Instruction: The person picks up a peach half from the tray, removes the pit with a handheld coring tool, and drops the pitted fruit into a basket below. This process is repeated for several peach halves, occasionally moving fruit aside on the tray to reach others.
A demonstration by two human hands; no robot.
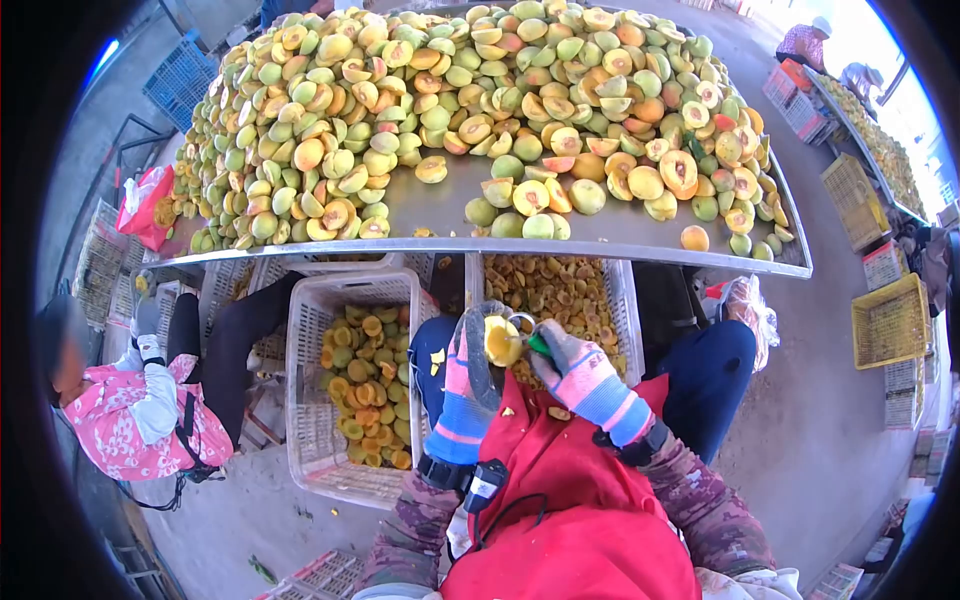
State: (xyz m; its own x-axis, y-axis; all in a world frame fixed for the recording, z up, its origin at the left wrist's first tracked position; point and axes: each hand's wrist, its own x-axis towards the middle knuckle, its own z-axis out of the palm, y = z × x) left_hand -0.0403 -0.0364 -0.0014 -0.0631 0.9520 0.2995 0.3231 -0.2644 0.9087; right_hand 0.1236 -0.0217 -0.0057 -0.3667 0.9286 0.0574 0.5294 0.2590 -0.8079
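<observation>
My left hand [464, 385], in a striped glove with grey palm, is closed around a yellow peach half [502, 341] above my lap. My right hand [592, 382], gloved too, grips the green handle [540, 345] of a pitting tool, whose curved metal end [521, 320] meets the fruit's edge. Below and between the hands, a white crate [632, 330] holds many small brown-yellow pieces, perhaps pits. Left of my knee, another white crate [298, 385] contains peach halves [372, 385]. Bits of yellow flesh [437, 362] stick to my trouser leg and red apron [560, 500].
A metal table [430, 205] in front bears a large heap of halved peaches [330, 130]; its raised rim [480, 245] runs just beyond my hands. A co-worker [140, 410] in pink sits at the left. Yellow crates [888, 320] and another fruit table [870, 130] stand at the right.
</observation>
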